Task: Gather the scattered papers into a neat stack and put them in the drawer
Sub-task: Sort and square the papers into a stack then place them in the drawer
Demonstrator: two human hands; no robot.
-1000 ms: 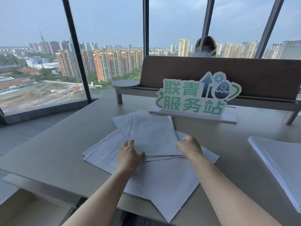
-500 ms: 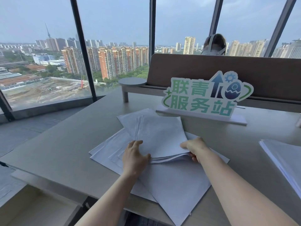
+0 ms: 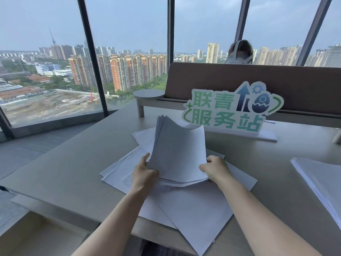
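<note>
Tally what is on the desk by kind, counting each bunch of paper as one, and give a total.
Lifted sheaf held in both hands: 1
Loose spread of sheets lying flat under it: 1
Separate paper stack at the right edge: 1
Green-lettered sign: 1
Hands: 2, left hand, right hand
Total: 6

bare forearms, seemingly no sleeves, rings

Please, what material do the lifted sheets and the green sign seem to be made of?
Lifted sheets: thin matte white paper; they curl over at the top. Green sign: seemingly printed rigid board, perhaps foam or plastic; flat cut-out outline, standing upright in a white base.
</note>
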